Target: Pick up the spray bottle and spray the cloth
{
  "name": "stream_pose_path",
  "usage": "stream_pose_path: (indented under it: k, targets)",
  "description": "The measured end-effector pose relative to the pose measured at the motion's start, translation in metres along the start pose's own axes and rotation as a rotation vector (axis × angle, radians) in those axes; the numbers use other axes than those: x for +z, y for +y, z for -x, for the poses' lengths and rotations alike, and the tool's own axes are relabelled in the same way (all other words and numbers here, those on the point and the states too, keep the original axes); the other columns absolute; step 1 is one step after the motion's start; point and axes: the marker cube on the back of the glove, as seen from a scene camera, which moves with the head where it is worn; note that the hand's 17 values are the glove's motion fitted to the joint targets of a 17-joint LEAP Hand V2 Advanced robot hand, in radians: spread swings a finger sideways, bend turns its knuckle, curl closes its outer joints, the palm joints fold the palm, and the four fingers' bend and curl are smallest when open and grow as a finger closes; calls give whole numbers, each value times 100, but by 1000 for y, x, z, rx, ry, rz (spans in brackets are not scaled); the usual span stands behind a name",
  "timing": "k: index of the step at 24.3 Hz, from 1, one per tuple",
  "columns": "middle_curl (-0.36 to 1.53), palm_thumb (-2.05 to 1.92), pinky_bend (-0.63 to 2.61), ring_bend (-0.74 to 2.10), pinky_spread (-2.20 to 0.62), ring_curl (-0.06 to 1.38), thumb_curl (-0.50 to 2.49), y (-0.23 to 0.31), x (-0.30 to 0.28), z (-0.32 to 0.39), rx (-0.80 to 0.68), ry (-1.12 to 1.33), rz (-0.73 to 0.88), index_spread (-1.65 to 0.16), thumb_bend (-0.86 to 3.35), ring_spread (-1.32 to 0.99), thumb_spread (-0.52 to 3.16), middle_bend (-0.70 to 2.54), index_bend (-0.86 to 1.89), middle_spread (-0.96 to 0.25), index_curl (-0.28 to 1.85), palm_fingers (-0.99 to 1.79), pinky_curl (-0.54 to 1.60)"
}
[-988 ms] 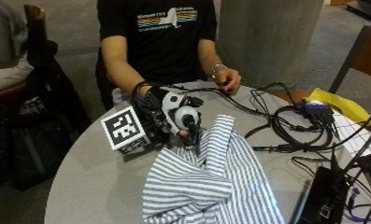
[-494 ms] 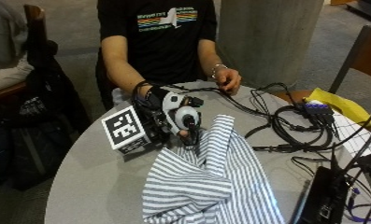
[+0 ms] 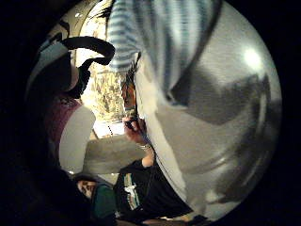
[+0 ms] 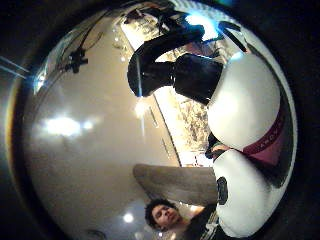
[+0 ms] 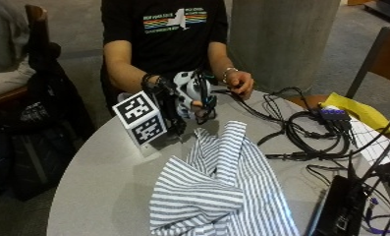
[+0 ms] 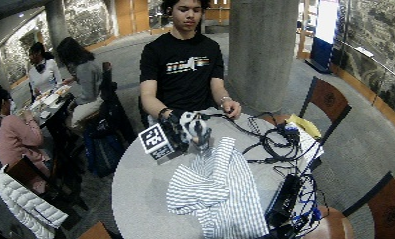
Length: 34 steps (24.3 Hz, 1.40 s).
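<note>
Right hand (image 5: 181,101) gripping the white spray bottle (image 5: 189,87), fingers curled round its body, held upright above the round grey table (image 5: 103,172) near the person's side. Thumb-side palm view: bottle's white body (image 4: 245,112) and black trigger head (image 4: 170,65) sit right against the palm. Striped cloth (image 5: 224,187) lies crumpled on the table, its near edge just beside the hand. Bare left hand (image 5: 239,83) rests at the table edge, touching black cables (image 5: 299,132). Yellow paper (image 5: 354,110) lies at the far side of the cables.
</note>
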Motion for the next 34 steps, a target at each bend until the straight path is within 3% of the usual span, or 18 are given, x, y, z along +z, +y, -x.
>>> stream_pose_path:
  k: [5,10,22,30,34]
  targets:
    - [56,102,49,66,-11,45,66,25,50,-1,-198,80,155,-15,-2,-9,62,33,13,-7,28,105,40]
    - [56,102,38,62,-10,44,65,41,100,-27,-298,222,260,-17,-3,-8,64,34,14,-7,30,103,39]
    - [53,97,32,38,-10,38,59,39,146,-90,-231,395,318,-18,-3,-6,79,27,18,-7,36,93,41]
    - [52,95,24,35,-2,38,55,40,141,-92,-184,426,315,-18,-3,-3,82,24,13,-6,37,86,39]
    - [52,92,32,37,1,39,53,55,122,-85,-212,458,243,-19,-4,0,83,24,0,-3,31,67,42]
